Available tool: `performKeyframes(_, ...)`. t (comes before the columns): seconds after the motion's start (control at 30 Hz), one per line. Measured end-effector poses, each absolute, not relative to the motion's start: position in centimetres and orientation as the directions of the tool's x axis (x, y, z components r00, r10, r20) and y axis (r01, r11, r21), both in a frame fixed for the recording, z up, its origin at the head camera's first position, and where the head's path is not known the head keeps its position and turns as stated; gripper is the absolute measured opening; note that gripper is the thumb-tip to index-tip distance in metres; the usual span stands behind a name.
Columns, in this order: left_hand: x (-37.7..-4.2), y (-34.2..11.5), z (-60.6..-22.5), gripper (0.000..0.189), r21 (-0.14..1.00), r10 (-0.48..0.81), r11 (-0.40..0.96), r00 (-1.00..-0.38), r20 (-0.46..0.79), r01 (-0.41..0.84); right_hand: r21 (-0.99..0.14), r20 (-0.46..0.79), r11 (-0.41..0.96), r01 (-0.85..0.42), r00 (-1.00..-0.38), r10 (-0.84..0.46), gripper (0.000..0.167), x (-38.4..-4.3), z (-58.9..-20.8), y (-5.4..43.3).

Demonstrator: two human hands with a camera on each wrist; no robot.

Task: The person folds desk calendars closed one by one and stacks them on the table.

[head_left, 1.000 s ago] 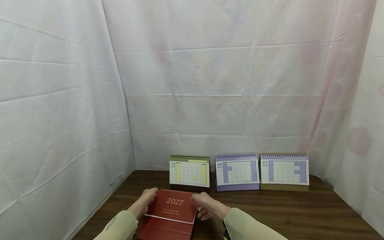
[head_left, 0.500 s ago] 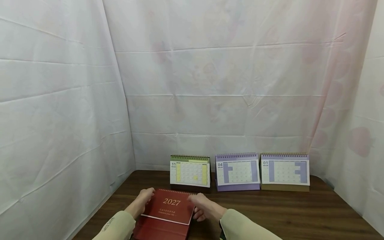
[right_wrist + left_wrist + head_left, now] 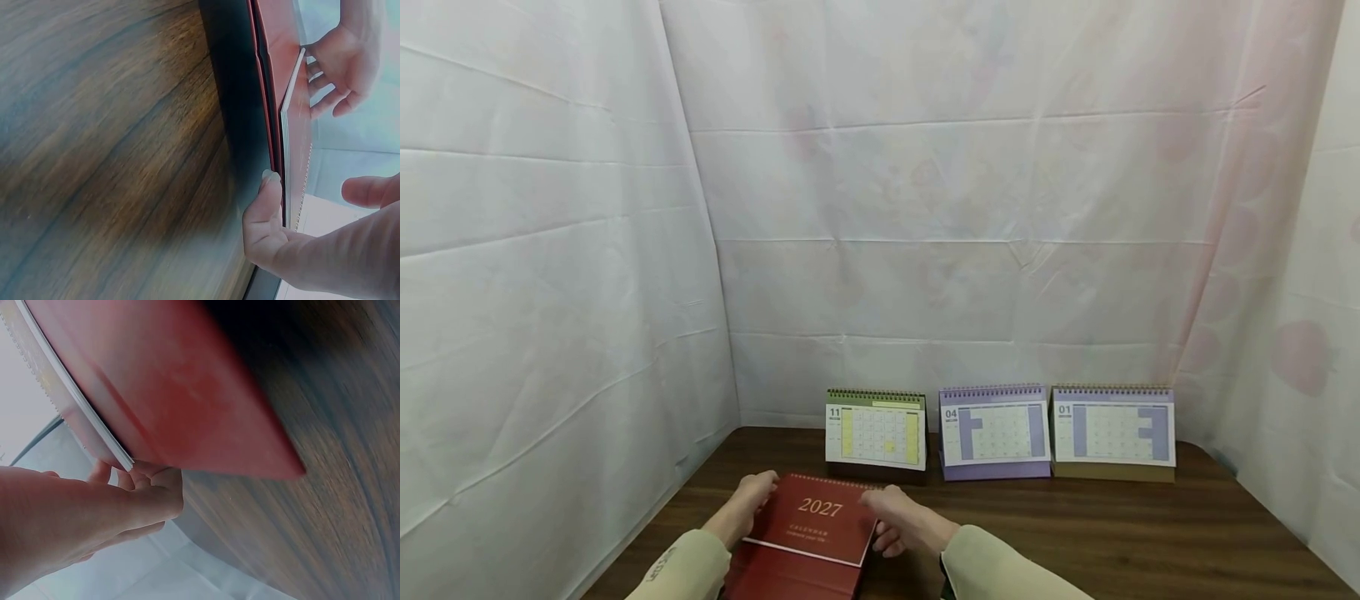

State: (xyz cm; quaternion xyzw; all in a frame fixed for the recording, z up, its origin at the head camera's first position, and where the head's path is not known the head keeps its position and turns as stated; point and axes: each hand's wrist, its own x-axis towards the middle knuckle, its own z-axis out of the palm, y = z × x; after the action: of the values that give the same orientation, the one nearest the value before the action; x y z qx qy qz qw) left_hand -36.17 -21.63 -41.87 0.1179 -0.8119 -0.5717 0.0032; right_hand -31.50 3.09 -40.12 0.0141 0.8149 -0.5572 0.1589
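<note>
A red desk calendar marked 2027 is between my two hands at the front left of the table, its spiral binding on the far side. My left hand grips its left edge near the binding. On the opposite edge my right hand holds it. Fingers curl against the underside in the right wrist view. The folded cover and the white page edges show in the left wrist view, where the calendar is above the wood. Parts of the fingers are hidden by the calendar.
Along the back of the dark wooden table stand a green calendar, a purple calendar and a calendar with a tan base. White cloth hangs behind and at both sides.
Both hands and the red calendar have shifted left and slightly toward me. The grip looks the same. The three standing calendars have stayed in place.
</note>
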Motion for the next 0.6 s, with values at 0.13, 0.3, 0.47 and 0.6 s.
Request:
performKeyframes(0.13,-36.1,-22.1,-41.8,0.023,0.932,-0.199,0.315,-0.973,-0.121,-0.180,-0.907,-0.268,0.376,0.193,-0.950,-0.160,0.040,-31.5,-40.1,2.8)
performKeyframes(0.3,-36.5,-22.6,-42.0,0.021,0.932,-0.198,0.310,-0.971,-0.131,-0.189,-0.909,-0.265,0.372,0.186,-0.948,-0.174,0.039,-31.5,-40.1,2.4)
performKeyframes(0.47,-36.5,-23.0,-42.0,0.021,0.934,-0.216,0.297,-0.967,-0.138,-0.199,-0.909,-0.266,0.372,0.186,-0.947,-0.177,0.042,-31.5,-40.2,2.0)
performKeyframes(0.6,-36.3,-23.2,-41.9,0.022,0.938,-0.215,0.294,-0.969,-0.125,-0.186,-0.909,-0.269,0.373,0.185,-0.945,-0.186,0.043,-31.4,-40.3,1.6)
